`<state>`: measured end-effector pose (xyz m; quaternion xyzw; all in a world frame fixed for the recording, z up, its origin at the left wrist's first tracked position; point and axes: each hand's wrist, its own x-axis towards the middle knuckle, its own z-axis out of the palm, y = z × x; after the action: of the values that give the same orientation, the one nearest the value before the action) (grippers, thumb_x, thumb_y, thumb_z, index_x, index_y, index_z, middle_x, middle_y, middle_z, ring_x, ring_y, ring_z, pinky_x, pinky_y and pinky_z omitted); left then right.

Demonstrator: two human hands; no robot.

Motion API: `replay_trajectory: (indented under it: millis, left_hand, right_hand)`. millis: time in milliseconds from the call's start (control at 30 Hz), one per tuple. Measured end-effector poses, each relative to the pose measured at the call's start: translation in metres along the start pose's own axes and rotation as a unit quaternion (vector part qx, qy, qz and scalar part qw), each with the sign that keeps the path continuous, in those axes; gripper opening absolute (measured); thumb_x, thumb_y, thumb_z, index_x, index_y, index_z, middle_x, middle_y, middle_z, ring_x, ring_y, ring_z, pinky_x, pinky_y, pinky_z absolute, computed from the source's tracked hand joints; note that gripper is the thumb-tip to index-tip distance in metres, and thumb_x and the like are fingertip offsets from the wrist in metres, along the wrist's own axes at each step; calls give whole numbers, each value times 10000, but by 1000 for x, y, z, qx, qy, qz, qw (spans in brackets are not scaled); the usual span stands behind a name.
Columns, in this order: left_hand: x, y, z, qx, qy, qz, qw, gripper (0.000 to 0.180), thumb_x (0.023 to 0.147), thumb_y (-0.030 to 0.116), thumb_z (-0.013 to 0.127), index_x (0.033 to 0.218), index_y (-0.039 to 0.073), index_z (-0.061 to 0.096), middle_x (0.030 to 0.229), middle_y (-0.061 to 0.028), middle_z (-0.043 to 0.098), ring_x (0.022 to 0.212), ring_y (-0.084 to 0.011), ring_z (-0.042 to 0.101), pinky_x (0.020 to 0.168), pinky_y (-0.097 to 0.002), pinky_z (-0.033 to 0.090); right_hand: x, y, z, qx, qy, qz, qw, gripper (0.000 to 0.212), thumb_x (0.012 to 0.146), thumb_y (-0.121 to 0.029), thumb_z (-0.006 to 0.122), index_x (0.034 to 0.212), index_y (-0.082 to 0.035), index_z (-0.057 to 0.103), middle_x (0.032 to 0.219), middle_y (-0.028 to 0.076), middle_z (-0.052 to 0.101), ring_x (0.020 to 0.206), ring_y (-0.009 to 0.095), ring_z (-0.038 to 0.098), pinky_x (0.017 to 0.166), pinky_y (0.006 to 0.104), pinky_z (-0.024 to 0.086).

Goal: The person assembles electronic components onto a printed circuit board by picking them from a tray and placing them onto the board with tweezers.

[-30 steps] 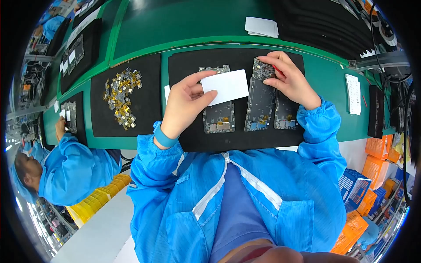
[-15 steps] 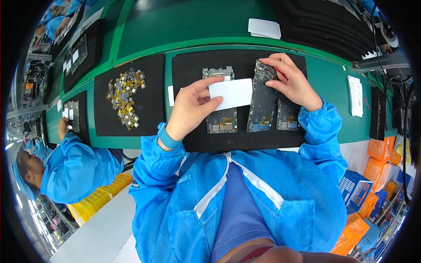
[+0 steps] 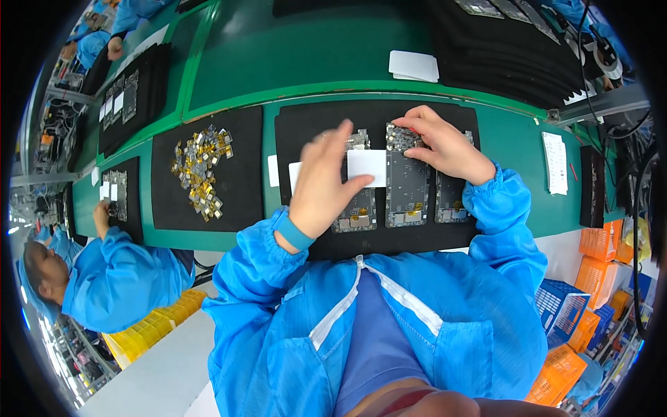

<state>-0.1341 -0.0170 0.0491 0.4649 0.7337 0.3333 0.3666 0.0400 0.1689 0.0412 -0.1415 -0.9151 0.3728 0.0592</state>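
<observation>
Three circuit boards lie side by side on a black mat (image 3: 313,247). My right hand (image 3: 448,147) is closed, pinching the upper end of the middle circuit board (image 3: 408,182). A small red thing shows between its fingers, too hidden to name. My left hand (image 3: 319,186) is open over the mat, fingers spread and blurred, with its thumb by a white card (image 3: 367,165). That card rests across the left circuit board (image 3: 356,221); whether the thumb touches it I cannot tell. The right circuit board (image 3: 450,203) is partly behind my right hand.
A heap of small parts with yellow flex (image 3: 201,167) lies on a mat to the left. White cards (image 3: 413,66) sit on the far ledge, beside stacked black foam (image 3: 507,66). A printed sheet (image 3: 554,163) lies at right. A co-worker (image 3: 125,271) works at far left.
My left hand has let go of the white card, which now lies on the left board, and its fingers have opened. The middle board has gone from tilted to straight in my right hand.
</observation>
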Motion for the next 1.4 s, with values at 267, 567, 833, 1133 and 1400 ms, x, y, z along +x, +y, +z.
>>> replay_trajectory:
  millis: [267, 567, 833, 1133, 1400]
  left_hand:
    - [1, 3, -29, 141, 218, 194, 946, 386, 761, 137, 775, 1119, 63, 650, 1167, -120, 574, 1088, -294, 548, 907, -358, 454]
    - [11, -3, -21, 99, 160, 221, 957, 231, 782, 157, 737, 982, 53, 683, 1019, -85, 651, 948, -293, 602, 844, -379, 447]
    - [14, 12, -18, 88, 154, 219, 959, 199, 791, 129, 725, 958, 29, 685, 959, -114, 666, 890, -308, 634, 788, -371, 498]
    - [47, 32, -8, -474, -38, -15, 879, 476, 958, 333, 587, 1252, -37, 530, 1099, -142, 646, 936, -212, 655, 761, -306, 545]
    - [44, 16, 17, -413, -26, 30, 910, 419, 914, 78, 614, 1300, -17, 484, 1078, -128, 668, 919, -173, 674, 719, -293, 575]
  right_hand:
    - [61, 46, -27, -269, 261, -16, 927, 177, 815, -136, 657, 946, -22, 693, 955, 151, 675, 852, 338, 674, 741, 399, 543]
    - [81, 81, -14, -499, 150, 11, 853, 88, 723, -57, 604, 757, -52, 685, 759, 139, 672, 724, 306, 684, 632, 395, 558]
    - [77, 71, -21, -514, 138, -10, 846, 58, 705, -57, 609, 705, -63, 666, 730, 127, 658, 709, 275, 681, 611, 364, 554]
    - [18, -3, -34, -395, 248, -167, 869, 155, 719, -86, 605, 869, -57, 586, 883, 83, 624, 699, 258, 620, 601, 356, 511]
    - [-59, 14, -44, -110, 185, 67, 974, 427, 760, -221, 770, 1131, -44, 656, 1112, 118, 622, 911, 275, 651, 785, 340, 538]
